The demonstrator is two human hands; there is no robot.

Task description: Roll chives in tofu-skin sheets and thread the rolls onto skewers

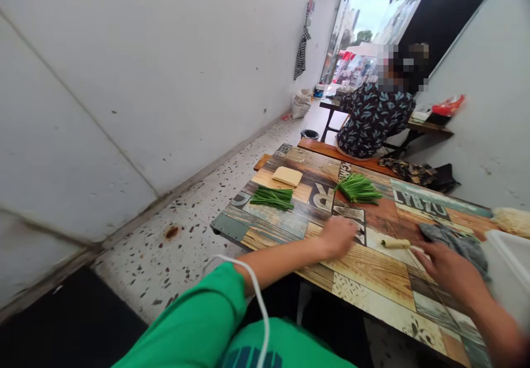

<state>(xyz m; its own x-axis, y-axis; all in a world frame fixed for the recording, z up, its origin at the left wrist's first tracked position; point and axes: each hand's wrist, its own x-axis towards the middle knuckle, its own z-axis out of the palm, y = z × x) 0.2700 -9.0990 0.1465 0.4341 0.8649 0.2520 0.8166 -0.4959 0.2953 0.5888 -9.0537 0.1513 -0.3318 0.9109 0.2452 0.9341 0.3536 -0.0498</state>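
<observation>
My right hand [449, 266] has its fingertips pinched at the right end of a small pale yellow roll [395, 244], which shows dark green at its left end. The roll looks like a tofu sheet wrapped round greens. Left of it, my left hand [339, 238] is closed low over the table; anything inside its fingers is hidden. Beyond my hands lies a loose bundle of green chives [358, 187] beside thin wooden skewers [330, 173]. Further left are a row of cut chives [272, 197] and a stack of pale yellow tofu sheets [287, 176].
The patchwork-patterned table [372, 271] has a grey cloth [453, 241] and a white plastic container [507, 263] at its right. A wooden bench [321, 147] stands behind it. Another person [375, 117] sits there, facing away. A white wall runs along the left.
</observation>
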